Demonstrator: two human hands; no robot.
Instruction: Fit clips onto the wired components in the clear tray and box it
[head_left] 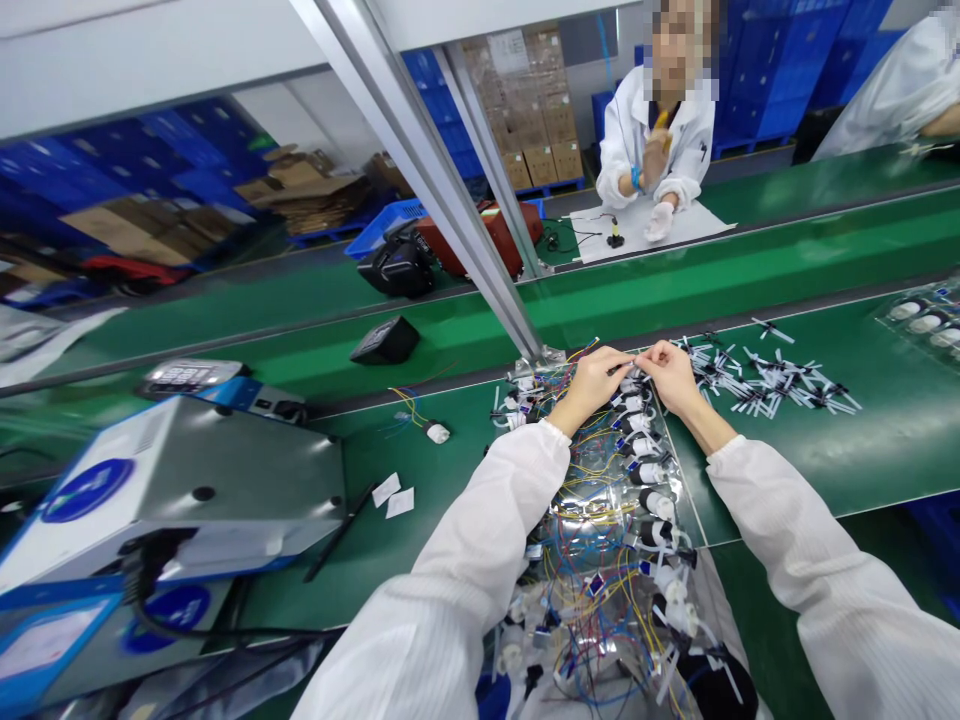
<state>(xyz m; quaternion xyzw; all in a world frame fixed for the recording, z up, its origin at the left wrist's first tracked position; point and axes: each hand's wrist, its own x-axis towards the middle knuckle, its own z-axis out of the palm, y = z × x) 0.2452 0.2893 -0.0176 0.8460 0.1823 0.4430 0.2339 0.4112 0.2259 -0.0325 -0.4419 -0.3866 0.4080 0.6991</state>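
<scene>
Hands [670, 380] close together, wired parts [646, 446] (several) beneath

**White and Black on Green**

The desk [892, 430] is green. Finely striped white sleeves [480, 510] flank red, blue and yellow wires [592, 485] and white-and-black parts [651, 473]. At right, the strips [780, 385] are white and black; at left, the blue-edged machine [255, 470] bears dark-blue ovals [88, 490].

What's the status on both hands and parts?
Left hand, right hand: fingertips together over wired parts' far end. Wired parts: rowed on clear plastic. Black-and-white pieces: loose, right side.
</scene>
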